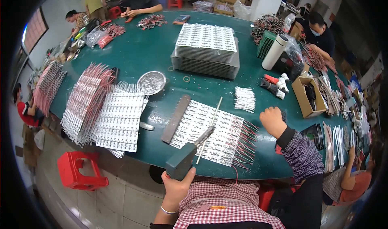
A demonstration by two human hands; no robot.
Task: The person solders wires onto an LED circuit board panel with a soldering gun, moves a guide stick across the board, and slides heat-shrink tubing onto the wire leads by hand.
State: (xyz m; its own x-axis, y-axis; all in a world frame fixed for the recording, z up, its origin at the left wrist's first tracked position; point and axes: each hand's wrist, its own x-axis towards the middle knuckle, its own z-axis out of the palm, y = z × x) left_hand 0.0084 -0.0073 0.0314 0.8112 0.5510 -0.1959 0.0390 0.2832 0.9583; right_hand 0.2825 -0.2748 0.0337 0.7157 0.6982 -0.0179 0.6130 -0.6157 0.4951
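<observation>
My left hand point(177, 188) grips a dark green, box-bodied tool that looks like a soldering gun point(182, 160). Its narrow tip reaches over a white circuit board panel point(196, 126) covered with rows of small parts. Red and dark wires point(246, 144) fan out from the panel's right side. A thin pale stick point(209, 130) lies across the panel, and a brown metal bar point(176, 118) rests along its left edge. My right hand point(275, 122) is closed, right of the panel and near a bundle of short white wires point(245, 99); what it holds, if anything, is hidden.
Wired panels point(87, 99) and bare white panels point(119, 122) are piled at left, beside a metal bowl point(151, 82). A tall panel stack point(206, 39) stands farther back. A white flask point(275, 52) and a cardboard box point(305, 97) stand right. Several people work around the green table point(125, 63).
</observation>
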